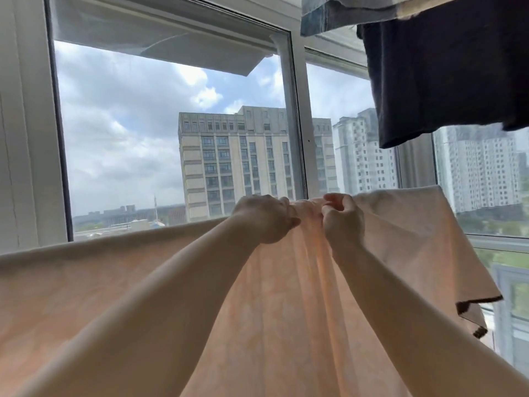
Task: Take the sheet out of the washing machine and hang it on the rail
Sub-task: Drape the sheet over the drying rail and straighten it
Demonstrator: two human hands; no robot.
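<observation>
Both arms up, left hand (264, 219) and right hand (342, 217) side by side, each grip curled and pinching the gathered top edge of the peach sheet (286, 310) at centre frame, dark shirt (446, 75) at one o'clock, window frame (294, 110) at twelve.

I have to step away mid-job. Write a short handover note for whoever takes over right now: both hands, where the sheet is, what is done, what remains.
Left hand: grips the top edge of the peach sheet, fingers curled over it.
Right hand: pinches the same edge just beside the left; the cloth is bunched into folds between them.
Sheet: out of the machine, held up in front of the window, its top edge stretched wide to both sides. The rail itself cannot be seen.
Dark garment hangs upper right, above the sheet.
Done: sheet taken out and raised.
Left: spread the bunched middle flat, and confirm it sits on the rail.
</observation>
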